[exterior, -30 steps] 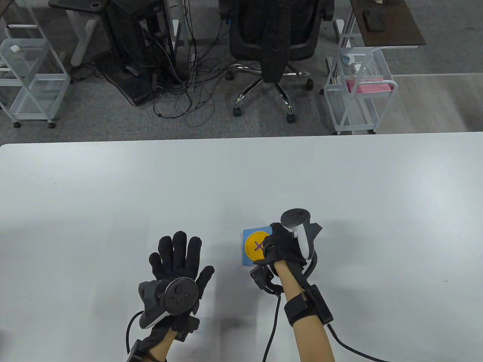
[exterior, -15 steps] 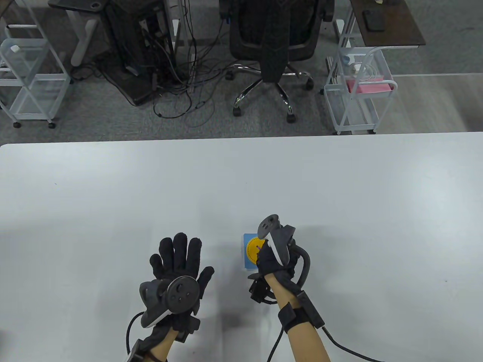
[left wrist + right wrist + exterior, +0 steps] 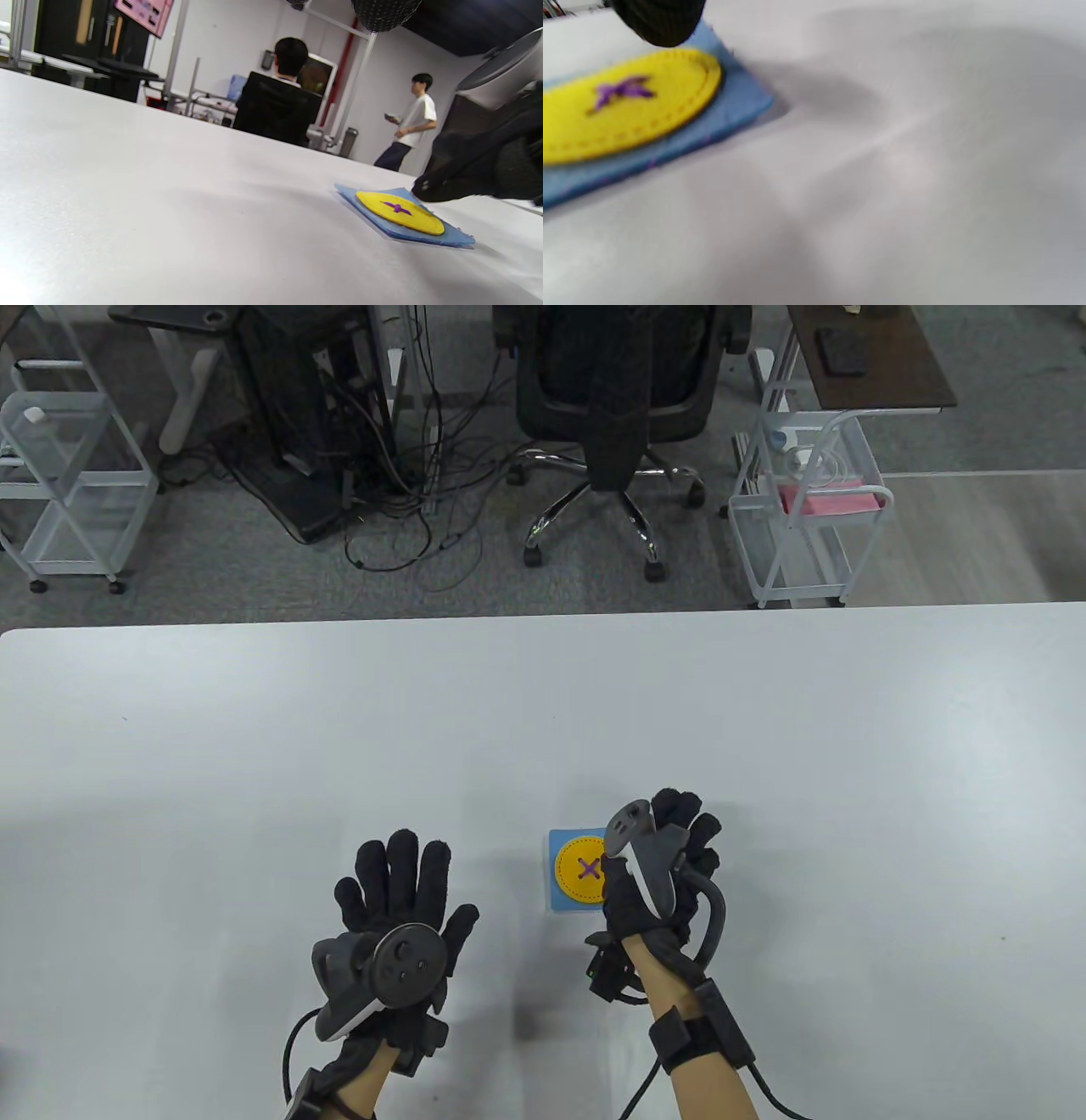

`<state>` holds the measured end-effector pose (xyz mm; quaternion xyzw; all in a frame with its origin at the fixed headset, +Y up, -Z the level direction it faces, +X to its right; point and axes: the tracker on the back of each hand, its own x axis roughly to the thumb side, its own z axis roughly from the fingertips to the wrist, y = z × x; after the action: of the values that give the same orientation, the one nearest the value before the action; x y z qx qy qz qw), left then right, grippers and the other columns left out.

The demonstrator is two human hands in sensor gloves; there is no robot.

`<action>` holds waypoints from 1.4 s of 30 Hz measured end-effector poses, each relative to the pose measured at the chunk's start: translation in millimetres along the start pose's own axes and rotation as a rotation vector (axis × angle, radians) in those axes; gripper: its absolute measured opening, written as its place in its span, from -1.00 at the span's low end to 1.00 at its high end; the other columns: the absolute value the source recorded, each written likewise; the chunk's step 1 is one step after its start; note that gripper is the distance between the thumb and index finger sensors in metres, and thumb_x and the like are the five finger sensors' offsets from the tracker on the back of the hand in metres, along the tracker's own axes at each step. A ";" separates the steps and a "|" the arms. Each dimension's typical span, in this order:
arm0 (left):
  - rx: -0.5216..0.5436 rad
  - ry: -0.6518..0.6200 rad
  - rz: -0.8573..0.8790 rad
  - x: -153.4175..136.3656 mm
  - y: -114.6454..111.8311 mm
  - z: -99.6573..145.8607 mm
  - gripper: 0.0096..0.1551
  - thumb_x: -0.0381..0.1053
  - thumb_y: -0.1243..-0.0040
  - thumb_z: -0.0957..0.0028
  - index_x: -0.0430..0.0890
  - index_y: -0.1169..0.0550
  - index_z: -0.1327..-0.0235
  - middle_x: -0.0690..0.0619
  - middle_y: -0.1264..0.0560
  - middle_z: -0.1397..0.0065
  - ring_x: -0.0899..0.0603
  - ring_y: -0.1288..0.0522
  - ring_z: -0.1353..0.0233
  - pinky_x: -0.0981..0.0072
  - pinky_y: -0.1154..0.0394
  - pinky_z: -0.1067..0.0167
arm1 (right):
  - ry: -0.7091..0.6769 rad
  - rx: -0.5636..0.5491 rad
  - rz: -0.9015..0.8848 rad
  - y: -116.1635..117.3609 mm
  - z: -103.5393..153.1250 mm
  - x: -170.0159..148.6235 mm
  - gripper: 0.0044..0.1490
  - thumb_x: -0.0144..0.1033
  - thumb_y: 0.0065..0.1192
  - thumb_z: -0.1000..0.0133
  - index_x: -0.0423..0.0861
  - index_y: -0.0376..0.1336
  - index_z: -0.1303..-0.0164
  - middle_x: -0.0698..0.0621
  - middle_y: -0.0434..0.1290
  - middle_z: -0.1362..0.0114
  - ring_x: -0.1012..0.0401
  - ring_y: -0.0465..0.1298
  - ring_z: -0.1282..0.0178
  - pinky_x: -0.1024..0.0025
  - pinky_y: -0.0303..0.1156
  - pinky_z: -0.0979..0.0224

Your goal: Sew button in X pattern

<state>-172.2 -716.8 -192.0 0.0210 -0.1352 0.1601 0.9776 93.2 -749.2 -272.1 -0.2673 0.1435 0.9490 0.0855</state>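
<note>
Two hands empty, left hand point(image 3: 399, 899) spread flat, yellow button point(image 3: 579, 869) just beside loosely open right hand point(image 3: 657, 874)

The left hand point(image 3: 399, 891) is lying flat near the surface's front edge, palm down, fingers spread and holding nothing; the right hand point(image 3: 657, 869) is standing on edge beside it, fingers loosely open
</note>
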 end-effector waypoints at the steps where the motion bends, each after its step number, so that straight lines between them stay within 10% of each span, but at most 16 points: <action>1: 0.001 0.003 0.001 -0.8 0.4 0.2 -0.17 0.14 0.15 -0.36 -0.29 0.04 -0.67 -0.54 0.22 -0.64 -0.69 0.30 -0.49 -0.69 0.24 -0.19 | -0.005 -0.048 0.000 -8.4 5.7 -5.6 0.30 0.22 0.02 -0.21 0.25 -0.83 -0.43 0.20 -0.87 -0.57 0.11 -0.78 -0.66 0.07 -0.57 -0.78; 9: 0.015 -0.021 0.019 2.4 -0.1 1.1 -0.17 0.17 0.21 -0.36 -0.29 0.03 -0.68 -0.54 0.21 -0.65 -0.70 0.31 -0.49 -0.70 0.25 -0.18 | -0.173 -0.164 -0.105 -50.0 43.8 -60.1 0.17 0.26 -0.02 -0.14 0.46 -0.75 -0.36 0.45 -0.91 -0.49 0.35 -0.94 -0.53 0.18 -0.82 -0.70; 42: -0.082 -0.063 -0.063 10.3 -15.3 -0.8 -0.15 0.22 0.35 -0.34 -0.27 0.08 -0.68 -0.55 0.27 -0.64 -0.70 0.37 -0.48 -0.71 0.32 -0.15 | -0.230 0.014 -0.018 2.0 41.6 -88.3 0.08 0.38 -0.27 0.00 0.44 -0.74 -0.37 0.41 -0.91 -0.47 0.32 -0.93 -0.52 0.10 -0.77 -0.70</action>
<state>-157.7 -728.1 -189.9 -0.0100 -0.1715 0.1229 0.9774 147.1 -745.4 -190.7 -0.1573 0.1371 0.9716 0.1116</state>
